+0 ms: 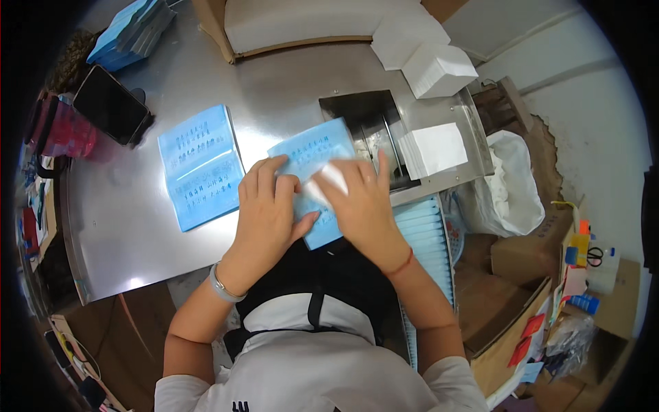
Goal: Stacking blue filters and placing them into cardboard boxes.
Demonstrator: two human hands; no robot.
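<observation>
You are looking down at a wide, shiny metal worktable [137,226] that fills most of the view, its near edge curving toward your body. At its far side sits a brown cardboard box [233,27], and to the right of that loose stacks of white sheets [439,69]. Right of centre, a metal feed tray [371,123] slopes down, with another white stack [432,150] resting on it. Down the right edge of the table runs a long row of packed light blue pieces [425,233], standing on edge.

On the open table to your left lies one flat light blue paper pouch [201,166] with dark print, well apart from your hands. A dark phone [110,104] leans further left.

The pouch you are working on, a second light blue pouch [312,158], lies at the near edge in front of you. Your left hand [268,206] lies flat on its left half, fingers spread, pinning it down. Your right hand [364,202] covers its right half, fingers loosely spread over a small folded white sheet [328,182].

To do this well, judging by the pose, keep the left palm pressing so the pouch cannot slide, and keep the white sheet flat and square to the pouch.
</observation>
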